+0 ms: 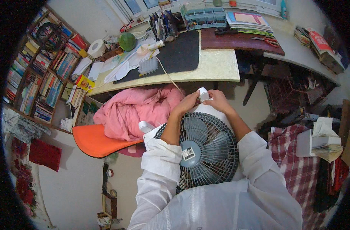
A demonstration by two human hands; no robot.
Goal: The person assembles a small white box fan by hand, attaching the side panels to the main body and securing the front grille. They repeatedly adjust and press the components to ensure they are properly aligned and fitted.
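Observation:
A round fan with a dark grill [217, 147] and a grey-blue hub [190, 154] bearing a label lies close in front of me, under my forearms. At its far side, my left hand [187, 102] and my right hand [220, 102] come together on a white rounded plastic part [203, 93]. Both hands are closed, with fingers gripping the part from left and right. Some fingertips are hidden behind it. A similar white rounded end [145, 126] sticks out left of the fan. White plastic also shows beneath and beyond the grill.
A pink quilt [138, 111] lies on an orange seat [102, 142] to the left. Beyond stands a desk [221, 69] with a black mat [179, 57], papers and pens. Scissors [267, 40] lie on a brown board [240, 42]. Bookshelves [44, 65] stand left; checked cloth [293, 161] hangs right.

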